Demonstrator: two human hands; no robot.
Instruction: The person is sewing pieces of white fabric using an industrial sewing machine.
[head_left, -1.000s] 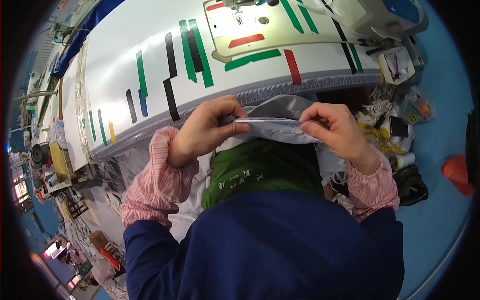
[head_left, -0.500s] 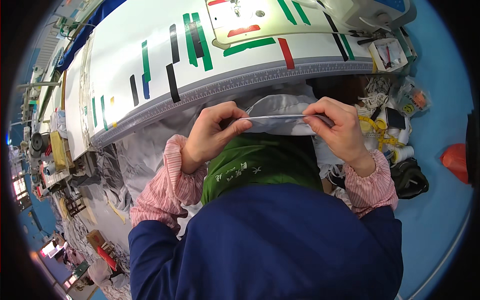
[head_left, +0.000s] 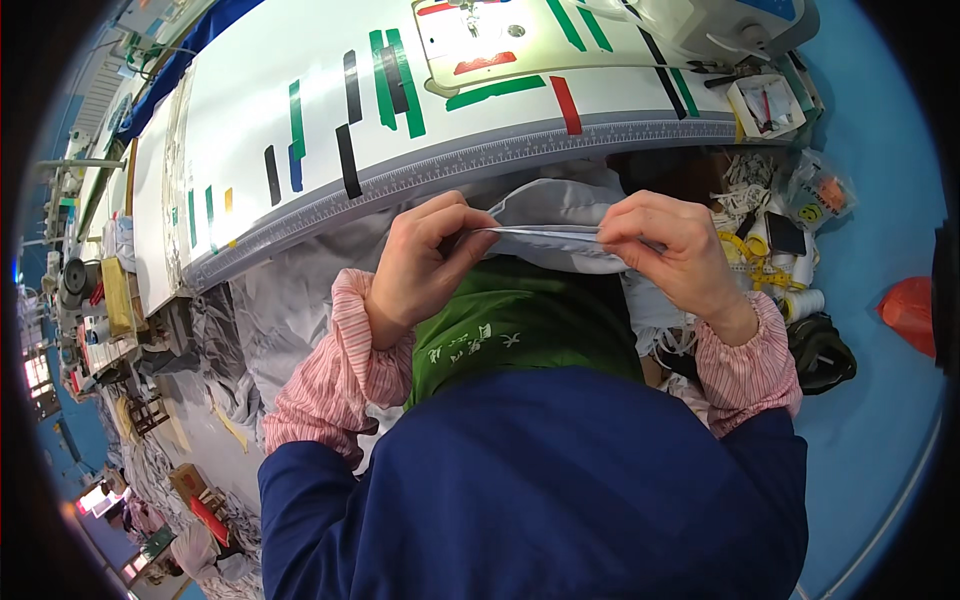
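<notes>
both hands [head_left: 430,262] [head_left: 672,252] pinch grey fabric [head_left: 560,215]; small box [head_left: 765,105] holds tools.

A white sewing table [head_left: 300,60] carried green, black and red tape strips. Thread spools [head_left: 800,300] stood right, near an orange bag [head_left: 908,310].

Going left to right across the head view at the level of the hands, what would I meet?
Heap of grey fabric → left hand → folded grey cloth edge pinched between both hands → right hand → thread spools → orange bag on the blue floor.
</notes>
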